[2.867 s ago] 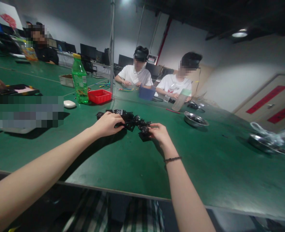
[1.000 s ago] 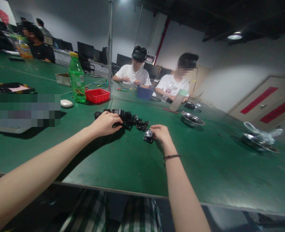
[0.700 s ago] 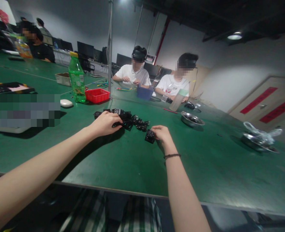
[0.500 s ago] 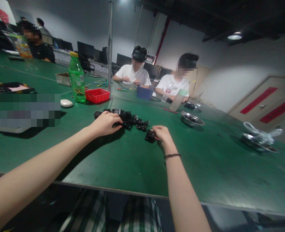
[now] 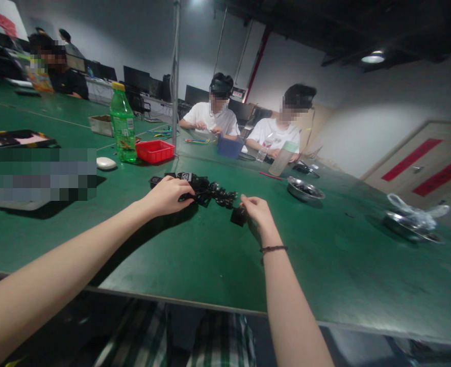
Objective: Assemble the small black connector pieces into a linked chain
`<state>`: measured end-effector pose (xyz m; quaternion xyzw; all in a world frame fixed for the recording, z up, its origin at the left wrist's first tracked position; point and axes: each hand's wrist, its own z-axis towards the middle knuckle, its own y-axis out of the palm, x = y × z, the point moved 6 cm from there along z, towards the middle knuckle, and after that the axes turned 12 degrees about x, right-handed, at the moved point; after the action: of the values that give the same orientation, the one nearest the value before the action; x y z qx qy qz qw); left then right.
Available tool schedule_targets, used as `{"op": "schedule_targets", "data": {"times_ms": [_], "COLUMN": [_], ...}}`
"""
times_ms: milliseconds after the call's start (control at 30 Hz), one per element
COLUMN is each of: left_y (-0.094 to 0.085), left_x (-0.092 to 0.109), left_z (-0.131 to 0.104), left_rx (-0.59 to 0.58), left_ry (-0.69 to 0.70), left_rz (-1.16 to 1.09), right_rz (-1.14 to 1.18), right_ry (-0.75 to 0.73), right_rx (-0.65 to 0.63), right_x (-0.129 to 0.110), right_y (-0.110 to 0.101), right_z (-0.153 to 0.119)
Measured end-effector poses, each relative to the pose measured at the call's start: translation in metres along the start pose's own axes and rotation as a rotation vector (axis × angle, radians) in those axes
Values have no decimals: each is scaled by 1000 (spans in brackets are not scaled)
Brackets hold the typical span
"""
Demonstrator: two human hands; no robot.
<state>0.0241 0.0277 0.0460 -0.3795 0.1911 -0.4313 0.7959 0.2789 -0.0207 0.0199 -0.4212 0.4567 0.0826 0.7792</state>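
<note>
My left hand [image 5: 172, 194] rests on a cluster of small black parts [image 5: 202, 189] on the green table, its fingers curled over the near end and thumb toward me. The parts look like plastic or cable pieces, but their exact kind is too small to make out. At the cluster's right end, my right hand [image 5: 256, 209] has its fingers bent close together at a black square piece [image 5: 238, 216], which seems to be pinched by its upper edge. The fingertips partly hide the contact.
A green bottle [image 5: 122, 125] and a red tray [image 5: 155, 152] stand behind my left hand. A white mouse [image 5: 106, 163] lies left of them. Metal bowls [image 5: 305, 190] sit to the right, one holding a clear plastic bag [image 5: 420, 216]. Two people work across the table.
The black square piece has turned slightly, its face now duller, and my right fingertips have shifted up a little. My left hand stays on the cluster.
</note>
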Motion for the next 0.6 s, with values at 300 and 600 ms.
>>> {"op": "schedule_targets", "data": {"times_ms": [300, 600], "left_y": [-1, -2], "left_x": [0, 1], "left_z": [0, 0], "left_rx": [-8, 0], "left_ry": [-7, -12], "left_rz": [5, -22], "right_rz": [183, 109], "right_ry": [57, 84], "right_rx": [-133, -233], "right_x": [-14, -7], "right_y": [-5, 4], "right_z": [-15, -18]}}
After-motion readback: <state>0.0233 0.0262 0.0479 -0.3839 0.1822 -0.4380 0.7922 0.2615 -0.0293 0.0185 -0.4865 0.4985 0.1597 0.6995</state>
